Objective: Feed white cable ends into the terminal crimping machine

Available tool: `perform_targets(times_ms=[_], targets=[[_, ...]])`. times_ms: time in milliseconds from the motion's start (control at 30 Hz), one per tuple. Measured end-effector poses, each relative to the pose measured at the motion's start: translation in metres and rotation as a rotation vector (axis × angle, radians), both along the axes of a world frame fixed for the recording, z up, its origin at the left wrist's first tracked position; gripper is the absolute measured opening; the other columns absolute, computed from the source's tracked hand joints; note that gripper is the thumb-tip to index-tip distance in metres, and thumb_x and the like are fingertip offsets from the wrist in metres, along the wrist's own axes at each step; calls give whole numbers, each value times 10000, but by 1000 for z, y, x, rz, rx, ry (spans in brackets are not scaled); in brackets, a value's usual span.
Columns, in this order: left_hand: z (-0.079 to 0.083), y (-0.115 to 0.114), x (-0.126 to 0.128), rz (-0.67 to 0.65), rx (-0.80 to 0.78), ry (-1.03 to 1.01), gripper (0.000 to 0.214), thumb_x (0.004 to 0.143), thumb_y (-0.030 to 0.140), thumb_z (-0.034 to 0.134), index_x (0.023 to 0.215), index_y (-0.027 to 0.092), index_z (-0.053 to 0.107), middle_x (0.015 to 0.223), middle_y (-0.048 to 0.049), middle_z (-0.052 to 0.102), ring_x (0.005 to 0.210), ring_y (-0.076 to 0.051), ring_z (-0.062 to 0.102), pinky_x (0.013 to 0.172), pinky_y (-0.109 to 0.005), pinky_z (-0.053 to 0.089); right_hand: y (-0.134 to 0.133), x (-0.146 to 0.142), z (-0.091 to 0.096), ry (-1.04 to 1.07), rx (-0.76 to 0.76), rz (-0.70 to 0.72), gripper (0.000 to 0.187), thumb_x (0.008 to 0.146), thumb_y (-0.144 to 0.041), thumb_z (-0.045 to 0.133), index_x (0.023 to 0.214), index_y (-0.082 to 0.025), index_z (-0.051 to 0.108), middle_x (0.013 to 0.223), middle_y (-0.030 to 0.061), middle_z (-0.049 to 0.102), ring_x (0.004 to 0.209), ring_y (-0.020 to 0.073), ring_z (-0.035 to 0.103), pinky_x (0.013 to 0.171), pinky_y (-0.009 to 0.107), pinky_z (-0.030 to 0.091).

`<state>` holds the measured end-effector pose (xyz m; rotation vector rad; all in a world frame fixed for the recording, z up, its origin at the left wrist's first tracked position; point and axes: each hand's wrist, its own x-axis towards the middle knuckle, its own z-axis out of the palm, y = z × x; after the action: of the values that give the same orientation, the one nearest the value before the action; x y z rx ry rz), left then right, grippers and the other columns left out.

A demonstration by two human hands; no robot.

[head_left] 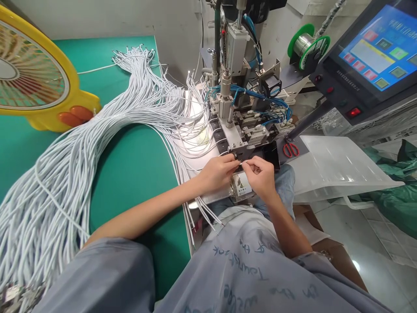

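- Seen from a head-worn camera looking down: two bare hands meet at the front edge of a small benchtop machine (pixel 243 126), which stands between a green table (pixel 137 169) and a white plastic tray (pixel 339 169).
- The left hand (pixel 216 173) is curled, its fingertips pinched together at a dark fixture on the machine's front — they seem to hold the end of a thin white cable (pixel 233 161), though the piece is too small to make out clearly.
- The right hand (pixel 260 174) is curled too, thumb and forefinger closed on something tiny just beside the left fingertips; what it is cannot be told.
- A large bundle of white cables (pixel 97 143) lies across the green table, sweeping from the lower left up towards the machine, with loose ends fanned out beside it.
- A yellow fan (pixel 35 78) stands at the far left of the table.
- Red-handled scissors (pixel 291 149) lie just right of the hands, on the machine's base.
- A touchscreen panel (pixel 378 52) with coloured buttons is at the upper right — beside it, a green spool of wire (pixel 308 45).
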<state>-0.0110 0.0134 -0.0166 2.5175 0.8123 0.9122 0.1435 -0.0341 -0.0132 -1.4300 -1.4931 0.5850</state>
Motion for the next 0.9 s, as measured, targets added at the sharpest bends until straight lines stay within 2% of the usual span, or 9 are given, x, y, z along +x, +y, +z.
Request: perform_targets(times_ms=[100, 200, 300, 433, 533, 633, 733, 800, 900], targets=[[0, -3, 2, 29, -78, -68, 196, 877, 174, 466, 804, 149, 646, 658, -10, 544, 584, -94, 501, 529, -207, 382, 1, -5, -5, 161, -37, -19, 212, 798, -263, 565, 621, -161, 620, 565, -22, 413, 517, 92, 373, 469, 246, 289], [2, -4, 2, 52, -94, -103, 158, 855, 155, 493, 772, 143, 628, 631, 4, 521, 566, -87, 486, 521, -199, 376, 0, -12, -10, 165, 39, -107, 209, 818, -270, 549, 661, -163, 638, 566, -21, 419, 523, 97, 374, 477, 250, 294], [2, 1, -2, -4, 106, 37, 201, 856, 112, 427, 773, 133, 609, 643, -12, 508, 558, -101, 463, 527, -225, 367, 0, -9, -7, 35, 86, -93, 219, 815, -240, 535, 626, -163, 616, 545, -27, 396, 512, 94, 352, 492, 256, 293], [1, 10, -7, -114, 326, 245, 280, 851, 49, 337, 815, 136, 600, 683, -39, 527, 577, -124, 468, 579, -264, 396, 8, 6, 1, 38, -134, 81, 241, 756, -228, 547, 524, -165, 531, 497, -44, 344, 488, 83, 315, 477, 247, 273], [1, 9, -6, -33, 210, 165, 259, 848, 91, 375, 784, 145, 621, 673, -35, 541, 573, -119, 481, 547, -250, 387, 13, 9, -1, 128, -183, 127, 229, 738, -250, 555, 528, -160, 544, 499, -45, 344, 483, 80, 304, 467, 243, 262], [2, 2, 0, 54, -67, -48, 181, 828, 139, 478, 749, 154, 641, 640, -5, 548, 572, -96, 499, 519, -213, 373, 12, 0, -10, 210, -67, 43, 247, 763, -280, 557, 547, -162, 564, 534, -32, 361, 506, 89, 335, 477, 247, 270], [2, -2, 4, 56, -251, -178, 139, 801, 151, 552, 691, 150, 636, 604, 13, 543, 564, -85, 500, 528, -194, 390, 9, -10, -17, 250, 3, -38, 238, 789, -293, 548, 595, -167, 605, 551, -25, 382, 520, 98, 361, 485, 250, 280], [0, -1, 3, 41, -247, -173, 143, 814, 153, 547, 712, 148, 646, 612, 8, 547, 570, -86, 506, 539, -190, 401, 8, -9, -17, 227, 22, -53, 228, 797, -286, 544, 618, -167, 620, 554, -25, 393, 517, 97, 362, 487, 251, 282], [-6, 3, 0, -9, -30, -30, 186, 837, 129, 481, 779, 141, 658, 657, -16, 553, 566, -92, 495, 517, -196, 366, 11, 0, -12, 142, -25, 22, 232, 785, -253, 544, 575, -163, 582, 536, -35, 372, 505, 90, 344, 488, 250, 274]])
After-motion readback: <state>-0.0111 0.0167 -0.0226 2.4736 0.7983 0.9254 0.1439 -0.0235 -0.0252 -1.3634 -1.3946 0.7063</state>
